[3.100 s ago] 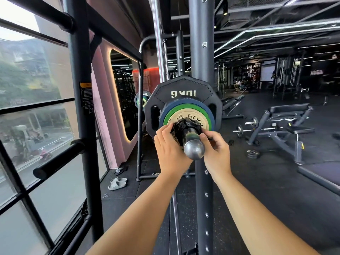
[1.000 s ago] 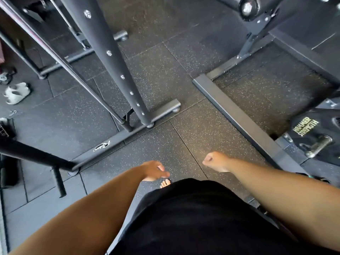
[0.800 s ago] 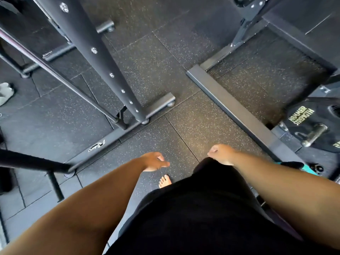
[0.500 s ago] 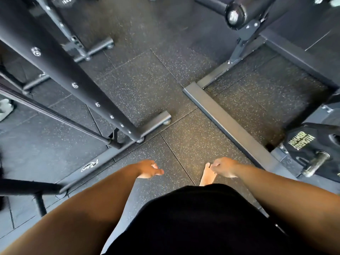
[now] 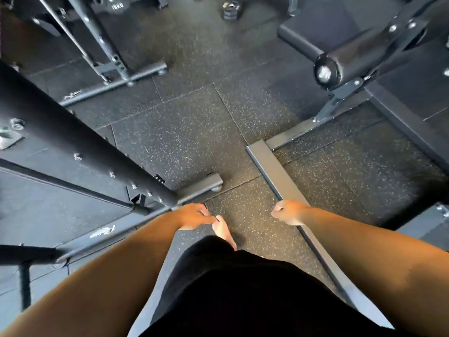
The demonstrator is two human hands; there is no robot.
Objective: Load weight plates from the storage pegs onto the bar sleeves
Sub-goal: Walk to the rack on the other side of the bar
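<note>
I look straight down at the black rubber floor. My left hand hangs loosely at my side, fingers relaxed and holding nothing. My right hand hangs curled into a loose fist, also with nothing in it. The bar, its sleeves and the storage pegs are out of view. A small stack of dark plates lies on the floor far ahead, and part of a black plate shows at the top left behind the rack.
A black rack upright slants across the left, its grey base foot just ahead of my left hand. A grey floor beam runs under my right hand. A padded roller and bench frame stand at right. My bare foot steps forward.
Three seconds ago both hands were at the collar on the loaded bar sleeve. Since then they dropped to my sides and I walk forward; the black plate on its peg has left view at right.
</note>
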